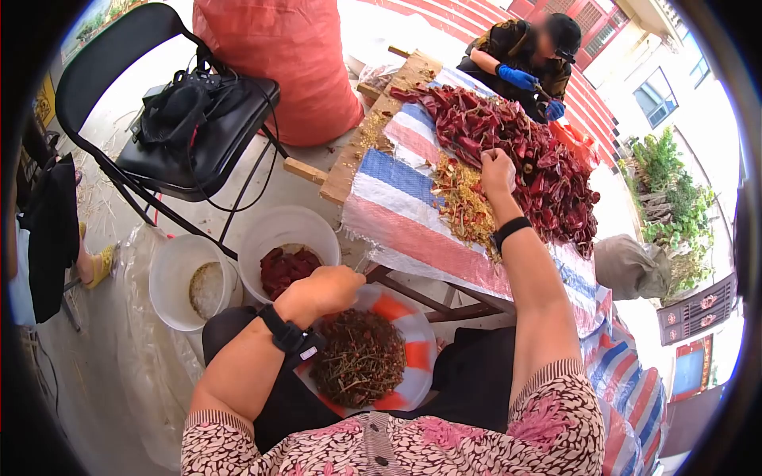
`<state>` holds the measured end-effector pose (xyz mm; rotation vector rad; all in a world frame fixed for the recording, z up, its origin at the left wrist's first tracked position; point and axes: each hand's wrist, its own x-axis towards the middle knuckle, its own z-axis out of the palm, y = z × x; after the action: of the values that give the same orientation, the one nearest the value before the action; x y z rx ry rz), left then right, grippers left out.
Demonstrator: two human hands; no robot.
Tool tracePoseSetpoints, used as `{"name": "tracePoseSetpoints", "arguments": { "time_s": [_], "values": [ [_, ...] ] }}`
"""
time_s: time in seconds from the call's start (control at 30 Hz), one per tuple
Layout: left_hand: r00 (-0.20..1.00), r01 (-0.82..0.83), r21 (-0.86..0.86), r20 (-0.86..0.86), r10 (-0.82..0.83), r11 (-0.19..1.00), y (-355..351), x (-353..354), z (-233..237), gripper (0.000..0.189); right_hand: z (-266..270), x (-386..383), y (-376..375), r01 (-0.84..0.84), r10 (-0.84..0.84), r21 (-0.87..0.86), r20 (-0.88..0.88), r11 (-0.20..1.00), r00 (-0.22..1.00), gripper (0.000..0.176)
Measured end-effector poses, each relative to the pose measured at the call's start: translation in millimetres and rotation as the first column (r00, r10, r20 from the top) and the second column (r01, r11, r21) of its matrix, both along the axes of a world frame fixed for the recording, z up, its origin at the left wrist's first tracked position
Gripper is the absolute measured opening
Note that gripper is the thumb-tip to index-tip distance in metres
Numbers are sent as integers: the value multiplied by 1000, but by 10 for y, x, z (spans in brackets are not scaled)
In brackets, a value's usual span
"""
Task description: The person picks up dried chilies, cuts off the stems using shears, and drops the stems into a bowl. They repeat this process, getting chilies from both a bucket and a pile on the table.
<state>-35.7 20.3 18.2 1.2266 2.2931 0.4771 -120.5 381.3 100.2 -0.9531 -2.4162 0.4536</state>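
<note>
The tabletop [341, 178] carries a striped sheet [405, 230], which likely keeps loose bits off the wood. A bulging red sack [278, 63] stands on the ground beyond a black chair [151, 163]; the chair's seat keeps a dark bag [186, 103] off the ground. The dried red peppers [540, 159] lie heaped on the sheet, within reach of both the wearer and a person [512, 71] in blue gloves across the tabletop.

Nearer, a wide basin [421, 333] full of stems [357, 357] sits between the wearer's knees, probably so that scraps can drop straight down. Just beside it, a pale tub [329, 230] contains dark red pieces [286, 268], close to the left side for a short reach.

The right hand [498, 170] is at the heap's near edge, fingertips drawn together; whether they pinch a pepper cannot be told. The left hand [324, 292] is curled near the rims of tub and basin, its grip hidden. Smallest are the yellowish seeds [460, 198], scattered beside the heap.
</note>
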Motion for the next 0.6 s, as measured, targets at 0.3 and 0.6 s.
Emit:
{"name": "tracePoseSetpoints", "arguments": {
  "time_s": [0.3,0.6],
  "values": [
    [938,-87,827,-120,326,556,223,168,468,55,376,1347,-1133,-546,440,-85,-496,834,749,13],
    [961,-3,893,-121,247,451,403,339,212,39,-47,2099,-1930,-595,509,-69,-444,801,737,12]
  ]
}}
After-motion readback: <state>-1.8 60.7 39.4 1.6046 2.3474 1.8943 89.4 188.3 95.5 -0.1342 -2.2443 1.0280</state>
